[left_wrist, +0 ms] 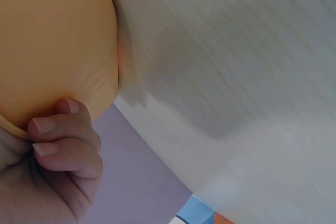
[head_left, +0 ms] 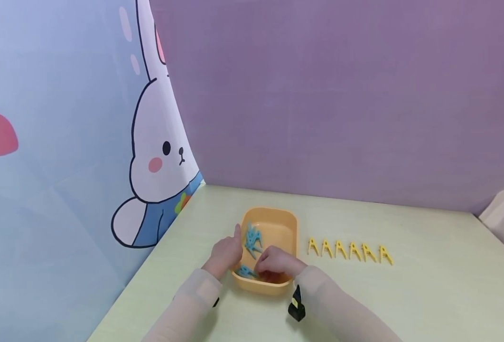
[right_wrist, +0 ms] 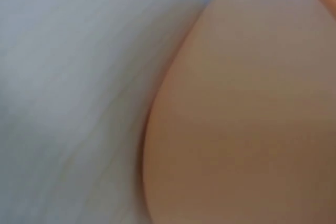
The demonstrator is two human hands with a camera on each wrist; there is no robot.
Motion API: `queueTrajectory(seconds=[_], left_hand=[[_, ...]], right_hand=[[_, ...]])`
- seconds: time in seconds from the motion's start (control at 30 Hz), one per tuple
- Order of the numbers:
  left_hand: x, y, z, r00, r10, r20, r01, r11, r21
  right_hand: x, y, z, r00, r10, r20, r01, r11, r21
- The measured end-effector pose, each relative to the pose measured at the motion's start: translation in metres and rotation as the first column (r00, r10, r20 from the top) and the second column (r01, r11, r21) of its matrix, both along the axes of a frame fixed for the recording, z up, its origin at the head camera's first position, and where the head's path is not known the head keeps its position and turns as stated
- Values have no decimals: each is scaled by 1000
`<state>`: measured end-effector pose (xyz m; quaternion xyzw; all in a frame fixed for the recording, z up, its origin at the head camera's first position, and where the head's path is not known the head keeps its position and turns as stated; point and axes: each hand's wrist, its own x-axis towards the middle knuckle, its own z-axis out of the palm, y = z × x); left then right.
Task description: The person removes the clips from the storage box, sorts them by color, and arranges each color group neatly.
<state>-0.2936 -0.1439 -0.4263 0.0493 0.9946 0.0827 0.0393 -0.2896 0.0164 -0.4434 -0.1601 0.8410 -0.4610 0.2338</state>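
In the head view an orange plastic tub point(head_left: 276, 217) holds blue clothespins point(head_left: 252, 237), some grouped by its left wall and more at the near left corner. My left hand point(head_left: 228, 251) grips the tub's left rim. In the left wrist view the curled fingers point(left_wrist: 71, 156) press against the outer wall, with the thumb side over the rim. My right hand point(head_left: 279, 262) is down inside the tub's near part, fingers bent, right beside the near blue clothespins point(head_left: 245, 271). Its fingertips are hidden, so I cannot tell whether it holds one. The right wrist view shows the tub's outer wall point(right_wrist: 247, 108).
Several yellow clothespins point(head_left: 352, 251) lie in a row on the pale table point(head_left: 431, 285) to the right of the tub. A purple backdrop point(head_left: 337, 104) rises behind the table, and a blue panel with a cartoon rabbit point(head_left: 158, 142) stands at the left.
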Motion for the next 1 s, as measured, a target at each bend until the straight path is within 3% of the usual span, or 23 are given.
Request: queueTrajectory(seconds=[0.17,0.53,1.0], left_hand=[[0,-1,0,1000,-4,3,4,1000,7],[0,-2,-2,1000,0,-14,1,1000,21],[2,-1,-1,1000,-10,-28,10,1000,8]], right_hand=[[3,-2,0,999,35,-38,-34,999,28],[7,-4,1,997,25,-77,-21,999,46],[2,-2,-5,994,105,-29,-106,992,-66]])
